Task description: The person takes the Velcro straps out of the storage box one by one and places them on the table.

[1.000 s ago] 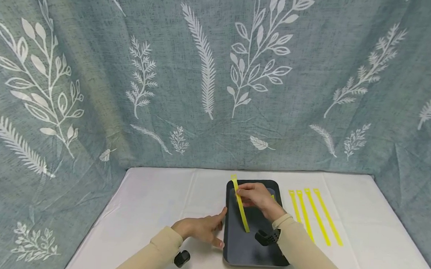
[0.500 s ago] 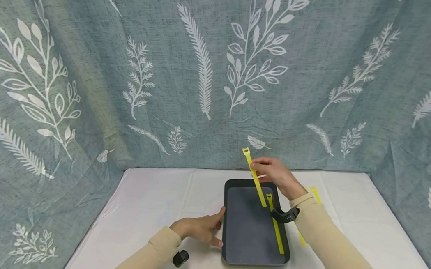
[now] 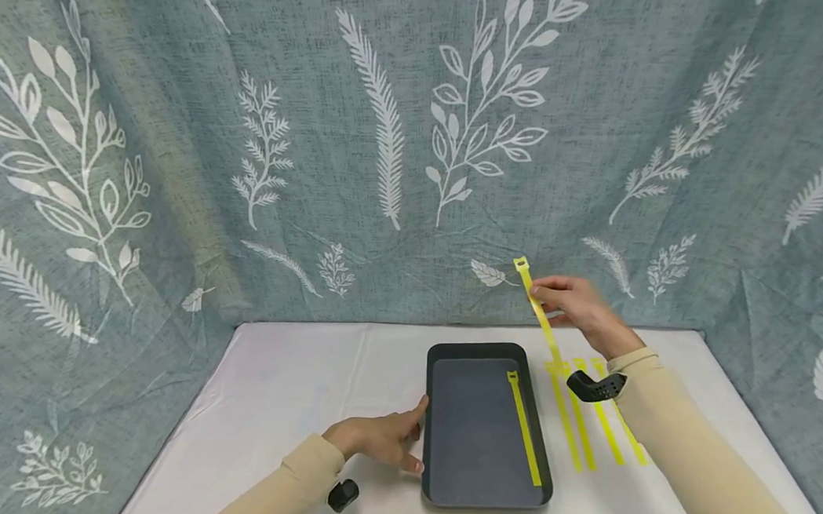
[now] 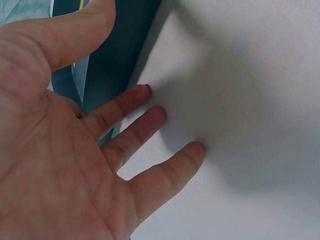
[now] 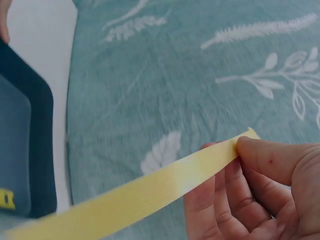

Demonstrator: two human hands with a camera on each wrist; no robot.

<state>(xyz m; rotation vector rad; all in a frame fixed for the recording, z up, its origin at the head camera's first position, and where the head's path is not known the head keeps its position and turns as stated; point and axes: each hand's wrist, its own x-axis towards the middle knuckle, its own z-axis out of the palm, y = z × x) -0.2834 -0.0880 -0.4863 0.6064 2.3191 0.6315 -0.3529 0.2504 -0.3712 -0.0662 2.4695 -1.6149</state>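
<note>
My right hand (image 3: pixel 585 308) pinches a yellow hook-and-loop cable tie (image 3: pixel 542 316) near its slotted head, with the tail hanging down. It is raised beyond the tray's far right corner. In the right wrist view the thumb presses the fabric strap (image 5: pixel 150 200) against the fingers of the right hand (image 5: pixel 270 195). A dark tray (image 3: pixel 457 433) stands on the table, and one yellow tie (image 3: pixel 524 429) lies lengthwise along its right side. My left hand (image 3: pixel 379 437) touches the tray's left edge, fingers spread. In the left wrist view the left hand (image 4: pixel 65 150) has extended fingers.
Several more yellow ties (image 3: pixel 580 424) lie side by side on the white table (image 3: pixel 304 400), right of the tray, partly covered by the right wristband (image 3: pixel 596 386). A leaf-patterned curtain (image 3: pixel 382 271) hangs behind the table's far edge.
My right hand has carried the held tie up and to the right, from over the tray to beyond its right side. The tie inside the tray has come into full view. The left hand stays put.
</note>
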